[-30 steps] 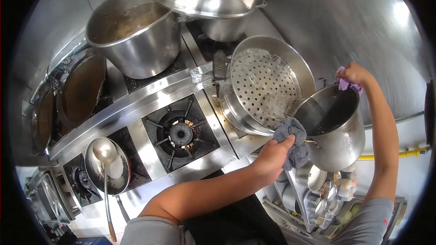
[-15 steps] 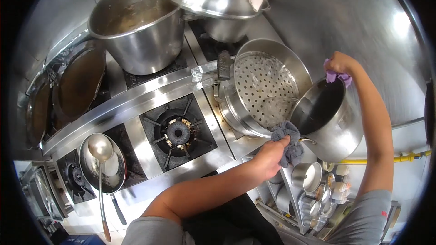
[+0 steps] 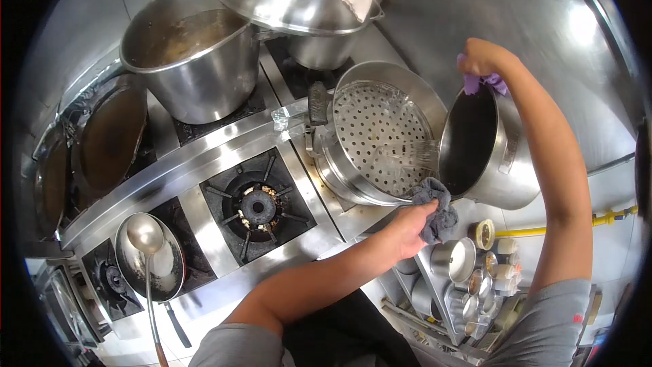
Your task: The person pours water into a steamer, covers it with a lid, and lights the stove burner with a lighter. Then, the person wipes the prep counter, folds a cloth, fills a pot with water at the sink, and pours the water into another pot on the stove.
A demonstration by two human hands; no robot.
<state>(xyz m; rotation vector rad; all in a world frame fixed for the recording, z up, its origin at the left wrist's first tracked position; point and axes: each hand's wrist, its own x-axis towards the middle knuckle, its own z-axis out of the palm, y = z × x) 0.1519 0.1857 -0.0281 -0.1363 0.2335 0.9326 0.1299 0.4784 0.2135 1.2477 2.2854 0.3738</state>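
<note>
A tall steel stockpot (image 3: 521,166) is tipped on its side, and clear water (image 3: 424,156) runs from its mouth into a round steel steamer pot (image 3: 424,88). Inside that pot lies a perforated plate (image 3: 363,132) with water over it. My left hand (image 3: 411,228) is closed on a grey cloth (image 3: 438,211) at the stockpot's near side, beside the steamer's rim. At the stockpot's far rim, my right hand (image 3: 481,58) grips a purple cloth (image 3: 485,83). The cloths hide where my fingers meet the pot.
A bare gas burner (image 3: 258,207) lies left of the steamer. A frying pan (image 3: 166,278) with a ladle (image 3: 145,233) sits farther left. Behind stand a large pot of broth (image 3: 204,88) and a lidded pot (image 3: 322,47). Several containers (image 3: 455,258) fill a shelf below right.
The stockpot is tipped farther, with its base raised, and the water stream has spread wider. My right hand has risen with the rim. The whole view has shifted slightly.
</note>
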